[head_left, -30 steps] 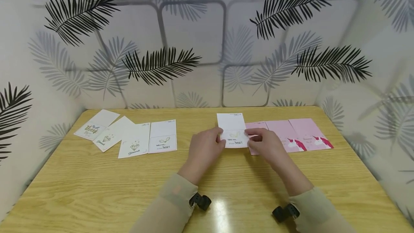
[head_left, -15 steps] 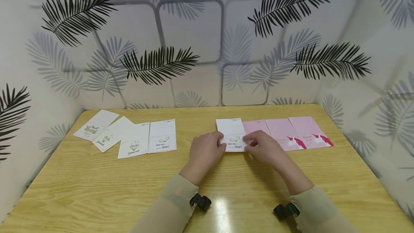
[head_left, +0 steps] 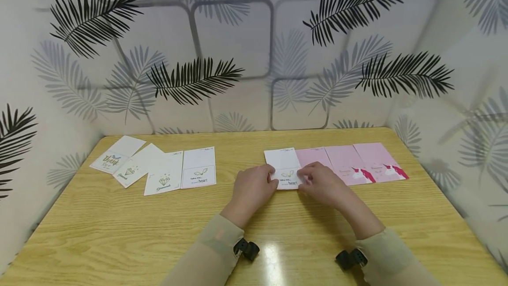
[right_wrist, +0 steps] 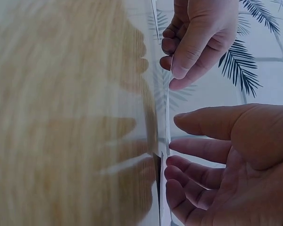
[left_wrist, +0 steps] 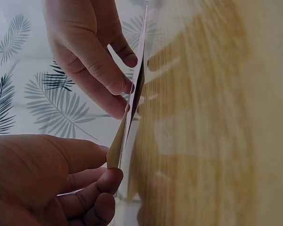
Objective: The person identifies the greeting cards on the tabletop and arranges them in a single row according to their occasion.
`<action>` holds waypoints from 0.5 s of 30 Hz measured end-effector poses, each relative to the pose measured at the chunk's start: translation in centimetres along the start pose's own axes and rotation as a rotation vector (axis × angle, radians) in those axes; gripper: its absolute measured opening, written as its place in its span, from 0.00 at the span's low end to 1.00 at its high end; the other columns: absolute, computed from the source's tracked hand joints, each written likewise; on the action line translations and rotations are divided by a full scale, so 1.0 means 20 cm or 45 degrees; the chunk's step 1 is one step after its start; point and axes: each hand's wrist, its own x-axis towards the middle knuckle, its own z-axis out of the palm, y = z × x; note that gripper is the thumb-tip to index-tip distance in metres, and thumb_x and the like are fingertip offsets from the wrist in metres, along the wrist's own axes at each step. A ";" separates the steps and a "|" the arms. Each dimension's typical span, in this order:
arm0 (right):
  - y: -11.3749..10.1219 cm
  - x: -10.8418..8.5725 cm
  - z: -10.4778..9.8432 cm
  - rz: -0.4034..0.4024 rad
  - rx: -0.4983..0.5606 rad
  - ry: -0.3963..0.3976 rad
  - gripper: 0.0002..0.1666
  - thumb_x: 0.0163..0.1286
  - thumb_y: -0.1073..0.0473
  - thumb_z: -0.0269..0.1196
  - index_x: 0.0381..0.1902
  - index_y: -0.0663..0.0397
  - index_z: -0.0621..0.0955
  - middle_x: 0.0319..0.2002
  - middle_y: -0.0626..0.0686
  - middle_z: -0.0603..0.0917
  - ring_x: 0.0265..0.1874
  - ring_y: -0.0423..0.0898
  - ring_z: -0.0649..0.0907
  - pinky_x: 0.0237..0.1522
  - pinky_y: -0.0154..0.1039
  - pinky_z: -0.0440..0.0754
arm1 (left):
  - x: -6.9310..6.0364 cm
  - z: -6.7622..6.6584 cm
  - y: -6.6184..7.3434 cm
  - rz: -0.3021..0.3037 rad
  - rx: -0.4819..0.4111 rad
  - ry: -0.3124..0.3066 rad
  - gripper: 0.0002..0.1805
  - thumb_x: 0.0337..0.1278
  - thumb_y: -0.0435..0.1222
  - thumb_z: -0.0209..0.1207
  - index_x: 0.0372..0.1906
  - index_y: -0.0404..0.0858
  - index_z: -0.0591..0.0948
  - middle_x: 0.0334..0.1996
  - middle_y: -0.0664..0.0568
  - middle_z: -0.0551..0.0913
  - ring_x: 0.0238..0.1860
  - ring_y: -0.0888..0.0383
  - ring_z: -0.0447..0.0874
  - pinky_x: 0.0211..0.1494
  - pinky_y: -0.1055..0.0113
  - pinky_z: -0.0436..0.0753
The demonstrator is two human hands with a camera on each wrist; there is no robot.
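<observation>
A white card (head_left: pixel 282 159) with gold wings and the words "take me... to your heart" lies near the table's middle, in front of the hands. The left hand (head_left: pixel 252 188) pinches its left edge between thumb and index finger, as the left wrist view also shows. At the card's right edge is the right hand (head_left: pixel 324 184). In the right wrist view, its thumb and fingers (right_wrist: pixel 203 143) are spread apart, with the tips close to or touching the card. A pink card (head_left: pixel 313 156) adjoins on the right, its lower part hidden by the right hand.
Two more pink cards, with unicorns (head_left: pixel 344 158) (head_left: pixel 375 156), continue the row rightward. On the left lie several white cards, including a wings card (head_left: pixel 199 160), diamond cards (head_left: pixel 166 167) and a "thank you" card (head_left: pixel 123 147). A patterned backdrop (head_left: pixel 238 56) surrounds the wooden table (head_left: pixel 166 242).
Both hands have lowered the wings card toward the front, down to the table beside the pink cards. The right hand's fingers have loosened from its edge.
</observation>
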 end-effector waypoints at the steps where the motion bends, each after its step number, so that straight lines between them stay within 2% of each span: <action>1: 0.00 0.00 0.00 -0.002 -0.003 -0.004 0.23 0.73 0.63 0.71 0.63 0.68 0.87 0.63 0.69 0.82 0.50 0.58 0.83 0.59 0.58 0.84 | 0.00 0.00 0.00 0.002 0.000 -0.001 0.12 0.73 0.41 0.71 0.53 0.39 0.91 0.29 0.57 0.86 0.36 0.51 0.87 0.50 0.47 0.83; 15: -0.01 -0.01 0.00 -0.021 -0.057 -0.028 0.25 0.73 0.61 0.74 0.64 0.69 0.86 0.64 0.70 0.82 0.62 0.65 0.82 0.67 0.63 0.79 | 0.00 0.02 -0.01 -0.008 -0.005 -0.039 0.14 0.73 0.41 0.71 0.56 0.39 0.91 0.29 0.58 0.87 0.34 0.53 0.86 0.49 0.48 0.83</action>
